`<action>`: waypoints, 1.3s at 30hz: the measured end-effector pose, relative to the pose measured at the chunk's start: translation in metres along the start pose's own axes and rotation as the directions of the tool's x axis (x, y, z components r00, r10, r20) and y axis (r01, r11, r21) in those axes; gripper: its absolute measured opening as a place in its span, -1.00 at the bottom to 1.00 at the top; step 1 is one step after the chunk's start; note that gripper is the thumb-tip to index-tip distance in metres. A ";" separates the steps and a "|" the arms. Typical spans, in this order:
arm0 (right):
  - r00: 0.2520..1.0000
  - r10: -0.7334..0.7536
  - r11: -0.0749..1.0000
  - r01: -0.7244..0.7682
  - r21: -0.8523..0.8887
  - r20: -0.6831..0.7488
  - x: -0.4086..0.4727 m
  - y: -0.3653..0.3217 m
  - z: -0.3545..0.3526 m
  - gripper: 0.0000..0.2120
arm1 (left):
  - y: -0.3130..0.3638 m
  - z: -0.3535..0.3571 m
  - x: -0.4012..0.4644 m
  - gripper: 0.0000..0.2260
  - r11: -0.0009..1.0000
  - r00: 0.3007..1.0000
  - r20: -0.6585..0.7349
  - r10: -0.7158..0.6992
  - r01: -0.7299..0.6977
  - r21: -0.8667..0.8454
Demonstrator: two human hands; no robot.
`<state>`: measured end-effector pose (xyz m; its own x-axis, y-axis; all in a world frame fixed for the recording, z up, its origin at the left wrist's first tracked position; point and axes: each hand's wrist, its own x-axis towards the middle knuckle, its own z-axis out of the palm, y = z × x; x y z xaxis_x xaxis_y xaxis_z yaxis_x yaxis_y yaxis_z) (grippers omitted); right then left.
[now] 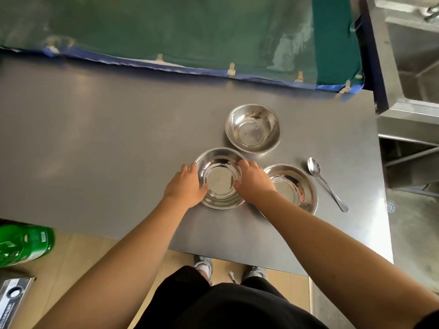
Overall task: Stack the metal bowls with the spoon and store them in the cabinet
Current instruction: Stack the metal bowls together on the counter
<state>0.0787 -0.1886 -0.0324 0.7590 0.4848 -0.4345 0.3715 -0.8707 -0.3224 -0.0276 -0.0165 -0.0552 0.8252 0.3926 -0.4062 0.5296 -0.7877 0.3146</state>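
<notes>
while the spoon (325, 181) lies right, both hands grip the middle bowl's (219, 179) rim.

Both bare forearms reach forward and slightly inward from the body, converging so that the hands sit close together, facing each other across a small gap. The left hand (184, 186) lies palm-down with the wrist level, its fingers curled forward and downward and its thumb pointing inward toward the other hand. The right hand (254, 182) mirrors it, knuckles up, its fingers bent over and tucked down at the far side, thumb angled in toward the left. Both hands are cupped in a partly closed grasp, neither flat nor fisted. The elbows are bent only a little; the right arm comes in at a steeper diagonal than the left.
</notes>
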 end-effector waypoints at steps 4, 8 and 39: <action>0.995 0.095 0.994 -0.094 0.059 -0.013 0.001 -0.002 0.005 -0.56 | 0.003 0.004 0.000 -0.42 0.996 0.999 0.028 -0.036 0.039 -0.084; 0.986 0.162 0.984 -0.163 0.072 0.026 0.002 -0.001 0.006 -0.54 | 0.006 0.004 0.002 -0.40 0.989 0.997 0.036 -0.066 0.070 -0.131; 0.970 0.210 0.942 -0.168 0.291 -0.120 0.076 0.029 -0.104 -0.47 | 0.089 -0.084 0.101 -0.46 0.965 0.990 -0.141 -0.016 -0.021 -0.263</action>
<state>0.2025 -0.1853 0.0125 0.8788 0.2775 -0.3883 0.0671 -0.8773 -0.4752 0.1193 -0.0071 0.0040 0.8358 0.4684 -0.2863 0.5448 -0.6436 0.5376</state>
